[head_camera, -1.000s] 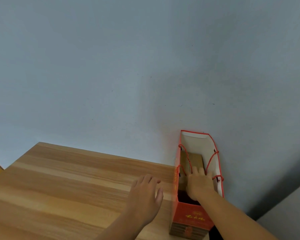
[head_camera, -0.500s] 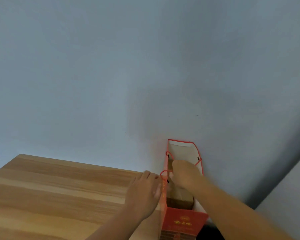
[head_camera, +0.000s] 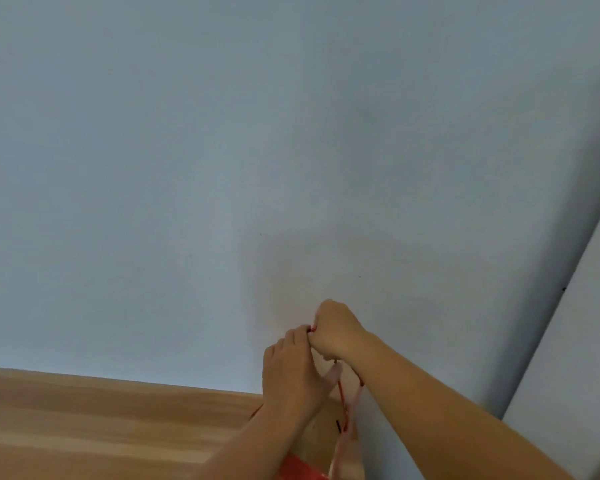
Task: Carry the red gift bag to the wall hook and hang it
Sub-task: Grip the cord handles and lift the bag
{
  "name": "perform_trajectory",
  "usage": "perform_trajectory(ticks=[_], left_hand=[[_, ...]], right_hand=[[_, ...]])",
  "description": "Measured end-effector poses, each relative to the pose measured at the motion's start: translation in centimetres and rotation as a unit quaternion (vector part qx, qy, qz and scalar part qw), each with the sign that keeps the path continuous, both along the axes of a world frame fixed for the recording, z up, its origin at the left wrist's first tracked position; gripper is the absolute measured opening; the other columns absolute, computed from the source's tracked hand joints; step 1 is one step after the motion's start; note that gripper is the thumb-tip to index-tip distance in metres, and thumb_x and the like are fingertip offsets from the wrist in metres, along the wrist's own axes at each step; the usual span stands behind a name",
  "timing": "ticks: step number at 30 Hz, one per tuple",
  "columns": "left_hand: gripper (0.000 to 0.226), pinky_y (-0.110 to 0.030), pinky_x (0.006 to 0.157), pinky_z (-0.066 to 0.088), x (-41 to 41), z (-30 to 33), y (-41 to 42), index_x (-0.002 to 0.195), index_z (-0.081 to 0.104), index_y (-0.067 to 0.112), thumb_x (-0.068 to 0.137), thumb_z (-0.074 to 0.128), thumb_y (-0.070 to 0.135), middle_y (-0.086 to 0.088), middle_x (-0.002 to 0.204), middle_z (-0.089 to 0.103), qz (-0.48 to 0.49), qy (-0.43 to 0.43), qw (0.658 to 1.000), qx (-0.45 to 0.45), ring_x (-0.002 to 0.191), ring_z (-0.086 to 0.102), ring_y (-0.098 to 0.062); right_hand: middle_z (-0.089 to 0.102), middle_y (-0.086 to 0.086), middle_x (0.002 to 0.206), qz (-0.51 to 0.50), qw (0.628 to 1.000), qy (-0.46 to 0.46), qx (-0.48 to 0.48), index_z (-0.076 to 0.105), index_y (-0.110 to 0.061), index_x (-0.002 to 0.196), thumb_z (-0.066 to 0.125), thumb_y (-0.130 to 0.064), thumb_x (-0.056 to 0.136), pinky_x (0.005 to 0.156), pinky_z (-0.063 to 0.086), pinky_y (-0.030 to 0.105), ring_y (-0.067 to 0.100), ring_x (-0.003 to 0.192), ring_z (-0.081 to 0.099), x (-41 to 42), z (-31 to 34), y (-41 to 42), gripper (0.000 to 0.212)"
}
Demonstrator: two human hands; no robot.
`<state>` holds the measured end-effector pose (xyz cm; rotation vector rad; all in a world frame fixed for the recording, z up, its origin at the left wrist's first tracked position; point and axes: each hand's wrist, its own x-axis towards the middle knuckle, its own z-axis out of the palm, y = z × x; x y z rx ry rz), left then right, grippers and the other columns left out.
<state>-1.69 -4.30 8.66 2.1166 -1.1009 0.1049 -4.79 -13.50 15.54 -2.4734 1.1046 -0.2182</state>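
Note:
The red gift bag (head_camera: 300, 470) is mostly hidden under my forearms at the bottom of the view, at the right end of the wooden table. Its red cord handles (head_camera: 342, 398) run taut up from the bag to my hands. My right hand (head_camera: 335, 329) is a closed fist around the tops of the cords, raised above the bag and near the wall. My left hand (head_camera: 293, 367) pinches the cords just beside the right fist. No wall hook is visible.
A plain pale blue wall (head_camera: 222, 168) fills most of the view. The light wooden table (head_camera: 101, 427) butts against it at the lower left. A white panel or door edge (head_camera: 575, 358) stands at the right, past a shadowed corner.
Both hands left the bag's opening and side, gathered the red cords and pulled them upward. The view tilted up, so the bag has dropped to the frame's bottom edge.

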Motion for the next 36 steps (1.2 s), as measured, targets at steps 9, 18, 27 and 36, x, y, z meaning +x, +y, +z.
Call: perform_trajectory(ticks=[9,18,27,36], left_hand=[[0.03,-0.019,0.065,0.048,1.5,2.1,5.1,0.109,0.063,0.023,0.08,0.069,0.021,0.004,0.094,0.072,-0.048,0.005,0.999,0.018,0.078,0.064,-0.013],[0.039,-0.026,0.086,0.059,3.6,3.7,8.9,0.124,0.069,0.017,0.085,0.07,0.014,0.001,0.098,0.08,-0.099,-0.028,0.995,0.017,0.084,0.071,-0.008],[0.026,-0.023,0.081,0.058,4.8,5.2,10.6,0.109,0.077,0.019,0.086,0.067,0.016,0.004,0.1,0.077,-0.052,-0.076,0.996,0.004,0.083,0.069,-0.008],[0.019,-0.029,0.081,0.057,5.8,4.7,13.6,0.108,0.072,0.021,0.09,0.067,0.019,0.007,0.095,0.072,0.04,-0.14,0.987,-0.067,0.084,0.064,-0.009]], right_hand=[[0.081,0.013,0.084,0.041,0.982,-0.079,0.167,0.08,-0.003,0.082,0.073,-0.009,0.074,0.089,0.065,0.042,0.024,0.085,0.08,-1.4,0.9,2.5,0.012],[0.078,0.012,0.09,0.149,0.984,0.031,0.093,0.078,-0.008,0.106,0.074,-0.006,0.087,0.082,0.066,0.037,0.018,0.078,0.077,-2.8,1.2,4.7,0.02],[0.058,0.007,0.108,0.179,0.96,0.013,-0.214,0.066,-0.011,0.105,0.056,-0.017,0.103,0.075,0.054,0.037,0.024,0.09,0.061,-3.6,-1.2,5.3,0.012],[0.062,0.001,0.097,0.237,0.942,-0.107,-0.213,0.062,-0.015,0.1,0.052,-0.024,0.105,0.077,0.054,0.043,0.022,0.085,0.059,-1.5,-0.7,7.8,0.015]])
